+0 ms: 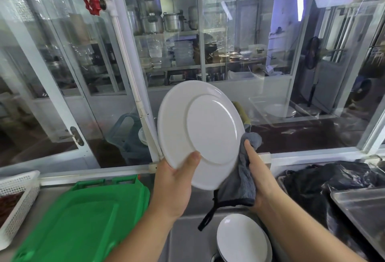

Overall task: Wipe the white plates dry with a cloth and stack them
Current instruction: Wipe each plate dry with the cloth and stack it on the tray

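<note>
Head view: the left hand (173, 186) holds a white plate (200, 132) up in front of the window, tilted on edge with its underside toward the camera. The thumb lies over the lower rim, and the other fingers are hidden behind the plate, so the hand is clamped on it. The right hand (257, 176) grips a grey cloth (239, 184), its fingers curled round the cloth and pressing it against the plate's lower right rim; a dark loop hangs from the cloth's bottom corner. Below the hands, at the near edge of the counter (183, 238), sits a stack of white plates (242, 239). A green lid (83, 220) covers the left part of the counter, with a white basket (14, 201) at the far left edge, and a dark plastic bag (325, 182) and a metal tray (362, 209) to the right.

The step in hand looks like wiping the plate's rim and underside. The next move probably calls for running the cloth round the rest of the plate, turning it with the left hand, then lowering it flat onto the stack.
</note>
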The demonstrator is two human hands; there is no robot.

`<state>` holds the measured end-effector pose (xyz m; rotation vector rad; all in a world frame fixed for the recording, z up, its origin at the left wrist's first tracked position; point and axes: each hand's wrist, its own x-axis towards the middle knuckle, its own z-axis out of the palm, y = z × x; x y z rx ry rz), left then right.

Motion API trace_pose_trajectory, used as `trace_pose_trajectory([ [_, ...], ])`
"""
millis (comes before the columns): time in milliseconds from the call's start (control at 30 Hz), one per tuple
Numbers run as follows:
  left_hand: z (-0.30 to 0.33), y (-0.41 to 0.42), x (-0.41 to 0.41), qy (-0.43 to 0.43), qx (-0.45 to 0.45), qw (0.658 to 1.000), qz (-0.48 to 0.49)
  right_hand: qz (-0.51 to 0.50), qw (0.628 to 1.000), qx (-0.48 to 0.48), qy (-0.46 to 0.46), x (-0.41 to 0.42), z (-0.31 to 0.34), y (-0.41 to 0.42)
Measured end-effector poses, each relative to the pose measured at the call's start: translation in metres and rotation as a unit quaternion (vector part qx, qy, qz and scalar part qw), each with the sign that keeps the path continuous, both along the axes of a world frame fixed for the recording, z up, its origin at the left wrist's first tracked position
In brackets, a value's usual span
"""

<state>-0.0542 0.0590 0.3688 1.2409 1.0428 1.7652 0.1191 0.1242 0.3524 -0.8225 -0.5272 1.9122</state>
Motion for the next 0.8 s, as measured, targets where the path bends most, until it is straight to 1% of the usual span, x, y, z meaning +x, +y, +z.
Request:
trace_pose_trajectory([
  [67,-0.003,-0.001,0.001,0.0,-0.005,1.0,-0.011,-0.031,0.999,0.014,0.002,-0.001,0.001,0.0],
  [167,0.0,-0.006,0.001,-0.034,-0.052,0.997,-0.049,-0.078,0.994,0.035,-0.067,0.007,0.012,0.008],
  [300,0.027,-0.009,-0.02,-0.15,-0.142,0.973,-0.101,-0.076,0.982,0.058,-0.163,0.024,0.027,0.018],
  [333,0.038,-0.008,-0.029,-0.16,-0.157,0.969,-0.105,-0.076,0.978,0.069,-0.184,0.029,0.03,0.019],
  [467,0.073,0.003,-0.064,-0.094,-0.18,0.972,-0.116,-0.055,0.955,0.112,-0.268,0.044,0.041,0.023],
  [600,0.078,0.008,-0.079,-0.046,-0.248,0.953,-0.167,-0.022,0.932,0.165,-0.322,0.055,0.057,0.023],
  [667,0.073,0.009,-0.078,-0.045,-0.255,0.951,-0.17,-0.013,0.924,0.179,-0.338,0.058,0.065,0.023],
  [800,0.064,0.011,-0.069,-0.077,-0.228,0.961,-0.137,-0.011,0.923,0.177,-0.34,0.059,0.081,0.025],
])
